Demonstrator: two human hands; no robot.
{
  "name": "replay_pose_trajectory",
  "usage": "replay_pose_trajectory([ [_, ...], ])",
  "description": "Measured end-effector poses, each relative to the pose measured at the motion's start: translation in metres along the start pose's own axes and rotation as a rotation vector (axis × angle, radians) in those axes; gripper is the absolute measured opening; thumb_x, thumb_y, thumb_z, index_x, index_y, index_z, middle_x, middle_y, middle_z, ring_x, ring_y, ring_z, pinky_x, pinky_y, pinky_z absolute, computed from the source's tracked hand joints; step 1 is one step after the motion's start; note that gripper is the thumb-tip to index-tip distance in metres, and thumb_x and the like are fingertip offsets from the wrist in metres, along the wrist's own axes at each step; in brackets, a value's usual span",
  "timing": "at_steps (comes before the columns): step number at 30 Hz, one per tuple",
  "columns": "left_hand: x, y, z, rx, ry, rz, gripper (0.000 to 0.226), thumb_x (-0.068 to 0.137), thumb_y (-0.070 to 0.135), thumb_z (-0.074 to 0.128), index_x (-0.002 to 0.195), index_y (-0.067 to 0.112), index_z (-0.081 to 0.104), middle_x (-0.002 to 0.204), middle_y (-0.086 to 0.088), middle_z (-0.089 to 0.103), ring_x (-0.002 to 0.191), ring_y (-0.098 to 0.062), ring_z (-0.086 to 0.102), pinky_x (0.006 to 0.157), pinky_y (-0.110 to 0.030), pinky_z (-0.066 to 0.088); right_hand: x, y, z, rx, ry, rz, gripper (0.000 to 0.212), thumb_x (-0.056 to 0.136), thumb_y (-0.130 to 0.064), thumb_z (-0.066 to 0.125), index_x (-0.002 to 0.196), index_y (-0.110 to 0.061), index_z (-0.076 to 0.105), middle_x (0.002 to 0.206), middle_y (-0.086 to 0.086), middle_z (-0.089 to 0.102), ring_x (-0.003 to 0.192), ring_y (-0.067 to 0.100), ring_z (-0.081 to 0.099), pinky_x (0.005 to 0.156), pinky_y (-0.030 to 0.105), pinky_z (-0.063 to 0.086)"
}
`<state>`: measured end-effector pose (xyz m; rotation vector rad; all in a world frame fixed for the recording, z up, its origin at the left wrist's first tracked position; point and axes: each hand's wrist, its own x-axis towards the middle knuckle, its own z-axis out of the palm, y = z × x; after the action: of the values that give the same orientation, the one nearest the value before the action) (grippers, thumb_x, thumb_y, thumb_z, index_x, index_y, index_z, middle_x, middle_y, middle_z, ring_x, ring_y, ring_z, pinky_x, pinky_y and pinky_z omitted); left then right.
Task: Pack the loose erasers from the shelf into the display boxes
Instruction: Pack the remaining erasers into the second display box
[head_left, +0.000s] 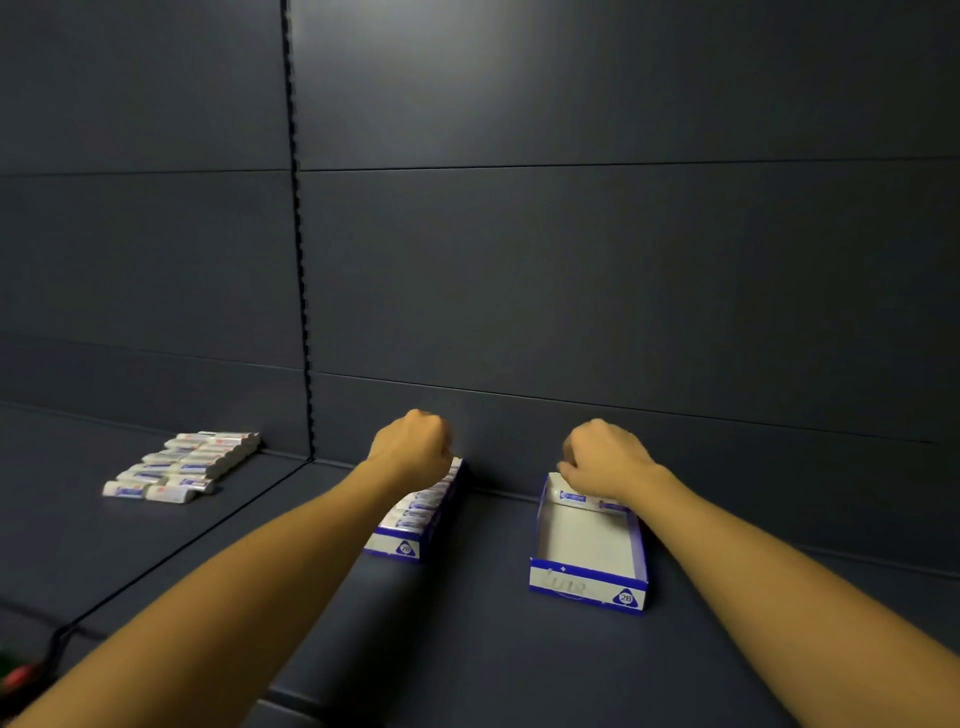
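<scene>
Two blue-and-white display boxes stand on the dark shelf. The left box (397, 545) is filled with a row of white erasers. The right box (587, 579) is nearly bare inside, with erasers (579, 498) lying at its far end. My left hand (413, 441) hovers curled over the far end of the left box; what its fingers hold is hidden. My right hand (605, 460) reaches into the far end of the right box, fingers curled down onto the erasers there. A pile of loose erasers (182, 465) lies on the shelf at the far left.
The shelf's back wall (571, 286) rises right behind both boxes. A slotted upright (301, 260) splits the wall, and a seam runs across the shelf between the loose pile and the boxes. A red object and a cable sit at the bottom left corner.
</scene>
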<state>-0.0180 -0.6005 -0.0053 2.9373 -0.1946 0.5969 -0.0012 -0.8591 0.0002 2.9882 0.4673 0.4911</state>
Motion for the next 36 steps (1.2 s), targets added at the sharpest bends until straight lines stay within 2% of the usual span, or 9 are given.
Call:
replay_pose_trajectory([
  [3, -0.013, -0.018, -0.008, 0.065, -0.011, -0.058, 0.028, 0.088, 0.013, 0.053, 0.108, 0.013, 0.072, 0.109, -0.009, 0.069, 0.092, -0.032, 0.066, 0.074, -0.038, 0.057, 0.006, -0.027, -0.012, 0.126, 0.027, -0.037, 0.024, 0.09, -0.036, 0.061, 0.103, -0.02, 0.073, 0.106, 0.007, 0.07, 0.096, 0.029, 0.066, 0.077, 0.034, 0.053],
  [7, -0.04, -0.049, -0.025, 0.117, -0.016, -0.145, 0.013, 0.087, 0.013, 0.055, 0.083, 0.009, 0.067, 0.088, -0.008, 0.065, 0.073, -0.031, 0.06, 0.059, -0.033, 0.046, 0.015, -0.076, -0.023, 0.21, 0.025, -0.106, 0.028, 0.087, -0.036, 0.062, 0.11, -0.02, 0.07, 0.112, 0.006, 0.067, 0.101, 0.029, 0.064, 0.081, 0.036, 0.055],
  [13, -0.08, -0.111, -0.056, 0.159, -0.003, -0.261, 0.021, 0.091, 0.019, 0.052, 0.099, 0.01, 0.07, 0.105, -0.016, 0.067, 0.092, -0.037, 0.065, 0.07, -0.036, 0.048, 0.023, -0.153, -0.039, 0.223, -0.002, -0.204, 0.034, 0.087, -0.031, 0.061, 0.118, -0.017, 0.064, 0.117, 0.007, 0.064, 0.102, 0.029, 0.063, 0.084, 0.04, 0.056],
  [17, -0.105, -0.151, -0.073, 0.181, 0.008, -0.306, 0.021, 0.092, 0.022, 0.052, 0.095, 0.009, 0.069, 0.099, -0.015, 0.066, 0.073, -0.029, 0.055, 0.062, -0.033, 0.043, 0.023, -0.205, -0.046, 0.22, -0.019, -0.231, 0.036, 0.089, -0.028, 0.062, 0.122, -0.013, 0.061, 0.119, 0.01, 0.063, 0.101, 0.03, 0.063, 0.086, 0.044, 0.057],
  [20, -0.124, -0.181, -0.08, 0.209, -0.02, -0.321, 0.018, 0.091, 0.023, 0.055, 0.1, 0.013, 0.067, 0.104, -0.012, 0.064, 0.076, -0.028, 0.056, 0.062, -0.033, 0.044, 0.02, -0.242, -0.048, 0.224, -0.049, -0.235, 0.036, 0.09, -0.024, 0.061, 0.123, -0.011, 0.059, 0.116, 0.011, 0.063, 0.098, 0.029, 0.063, 0.082, 0.04, 0.057],
  [23, -0.141, -0.211, -0.088, 0.209, -0.04, -0.335, 0.028, 0.091, 0.026, 0.058, 0.115, 0.015, 0.068, 0.115, -0.009, 0.063, 0.098, -0.032, 0.064, 0.078, -0.038, 0.055, 0.015, -0.279, -0.051, 0.225, -0.092, -0.221, 0.034, 0.088, -0.018, 0.058, 0.12, -0.01, 0.059, 0.111, 0.011, 0.062, 0.094, 0.029, 0.063, 0.075, 0.037, 0.055],
  [25, -0.152, -0.233, -0.093, 0.208, -0.054, -0.333, 0.03, 0.09, 0.024, 0.058, 0.117, 0.016, 0.068, 0.118, -0.008, 0.063, 0.101, -0.031, 0.064, 0.081, -0.038, 0.055, 0.011, -0.305, -0.051, 0.223, -0.107, -0.207, 0.029, 0.086, -0.016, 0.056, 0.114, -0.01, 0.059, 0.107, 0.01, 0.059, 0.09, 0.029, 0.062, 0.069, 0.034, 0.051],
  [32, -0.182, -0.298, -0.109, 0.204, -0.078, -0.298, 0.025, 0.091, 0.021, 0.056, 0.112, 0.015, 0.068, 0.109, -0.006, 0.067, 0.092, -0.027, 0.065, 0.074, -0.037, 0.056, 0.006, -0.384, -0.05, 0.245, -0.114, -0.183, 0.021, 0.087, -0.017, 0.057, 0.107, -0.01, 0.058, 0.104, 0.009, 0.058, 0.085, 0.028, 0.059, 0.063, 0.032, 0.044],
  [36, -0.192, -0.324, -0.112, 0.174, -0.074, -0.304, 0.024, 0.091, 0.021, 0.054, 0.108, 0.016, 0.07, 0.102, -0.005, 0.068, 0.084, -0.025, 0.065, 0.069, -0.035, 0.057, 0.005, -0.416, -0.048, 0.22, -0.125, -0.192, 0.015, 0.087, -0.015, 0.057, 0.101, -0.01, 0.057, 0.092, 0.006, 0.055, 0.078, 0.025, 0.055, 0.052, 0.029, 0.035],
])
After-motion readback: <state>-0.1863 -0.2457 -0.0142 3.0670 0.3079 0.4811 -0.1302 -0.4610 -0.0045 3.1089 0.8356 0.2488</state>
